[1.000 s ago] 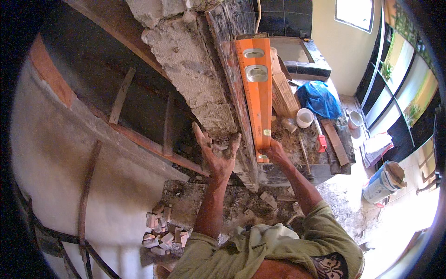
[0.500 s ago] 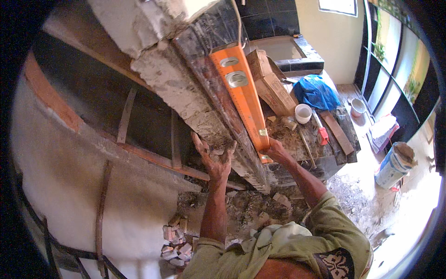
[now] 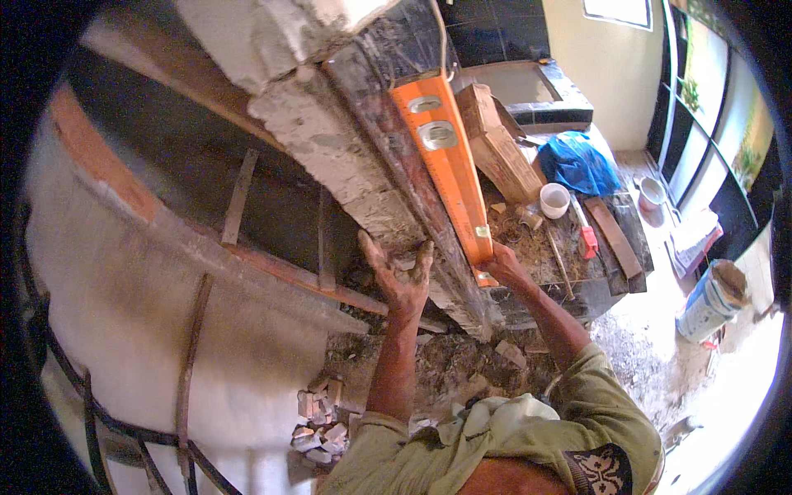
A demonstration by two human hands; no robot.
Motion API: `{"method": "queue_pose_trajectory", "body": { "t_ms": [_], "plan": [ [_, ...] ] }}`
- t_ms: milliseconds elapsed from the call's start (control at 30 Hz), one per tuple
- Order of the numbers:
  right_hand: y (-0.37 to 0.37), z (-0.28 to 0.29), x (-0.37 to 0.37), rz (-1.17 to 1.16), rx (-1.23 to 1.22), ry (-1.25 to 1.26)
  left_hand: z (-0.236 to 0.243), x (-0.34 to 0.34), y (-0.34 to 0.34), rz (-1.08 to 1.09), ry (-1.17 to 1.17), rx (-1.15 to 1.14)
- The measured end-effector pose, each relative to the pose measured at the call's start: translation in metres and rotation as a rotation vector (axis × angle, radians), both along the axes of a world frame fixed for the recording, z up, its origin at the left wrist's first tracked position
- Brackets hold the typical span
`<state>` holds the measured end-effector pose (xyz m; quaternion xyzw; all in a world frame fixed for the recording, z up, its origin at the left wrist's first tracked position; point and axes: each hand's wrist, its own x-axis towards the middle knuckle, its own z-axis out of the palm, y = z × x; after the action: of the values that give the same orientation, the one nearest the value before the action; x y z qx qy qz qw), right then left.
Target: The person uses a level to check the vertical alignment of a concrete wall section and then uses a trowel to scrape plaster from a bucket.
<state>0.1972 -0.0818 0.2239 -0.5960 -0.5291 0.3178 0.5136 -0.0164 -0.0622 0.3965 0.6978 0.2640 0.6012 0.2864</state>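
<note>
An orange spirit level [image 3: 454,177] stands lengthwise against the dark, stained side of a rough masonry beam [image 3: 351,153]. Its clear vials show near the far end. My right hand [image 3: 508,268] has its fingers closed around the level's near end, partly hidden by the tool. Under the plastered edge of the beam, my left hand [image 3: 403,279] is spread, thumb and fingers apart, touching the masonry and holding no tool.
Right of the level, a dark counter carries a cardboard box [image 3: 503,157], a blue plastic bag [image 3: 580,162], a white cup [image 3: 554,200], a red-handled tool [image 3: 587,239] and a wooden strip [image 3: 615,237]. Broken bricks [image 3: 322,429] lie below left. A sack [image 3: 714,301] stands right.
The whole view has shifted slightly, so everything appears farther right. Both hands and the level keep about the same places against the beam.
</note>
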Motion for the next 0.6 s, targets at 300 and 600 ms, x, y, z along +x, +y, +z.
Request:
{"method": "queue_pose_trajectory", "body": {
  "t_ms": [300, 600],
  "plan": [
    [-0.007, 0.019, 0.0, 0.036, 0.046, -0.005, 0.037, -0.006, 0.002, 0.125, 0.103, 0.208],
    [-0.008, 0.016, 0.002, 0.022, 0.109, -0.061, 0.056, 0.002, -0.005, -0.025, -0.009, -0.05]
  ]
}}
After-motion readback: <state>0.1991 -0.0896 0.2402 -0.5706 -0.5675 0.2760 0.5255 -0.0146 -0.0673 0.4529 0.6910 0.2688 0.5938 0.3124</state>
